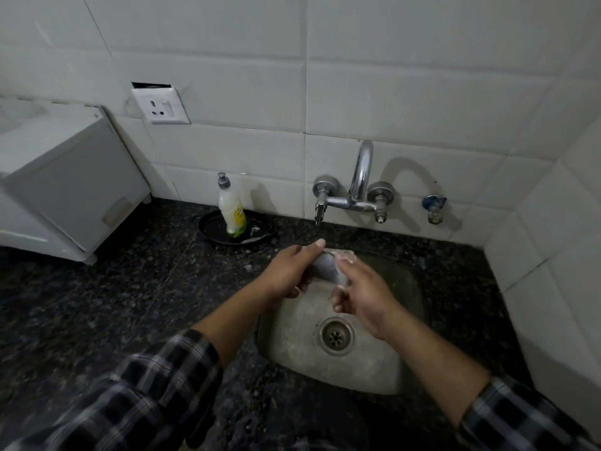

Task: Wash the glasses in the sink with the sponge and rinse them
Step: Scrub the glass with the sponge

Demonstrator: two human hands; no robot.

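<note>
The glass [325,268] lies on its side in the air over the sink [292,340], at 12 o'clock from the drain [336,335]. The left hand [289,271] wraps it from 9 o'clock, with one finger stretched along its top. The right hand [361,294] grips it from 4 o'clock, thumb on the glass wall and fingers curled beneath. A pale patch at its rim is too blurred to identify.
</note>
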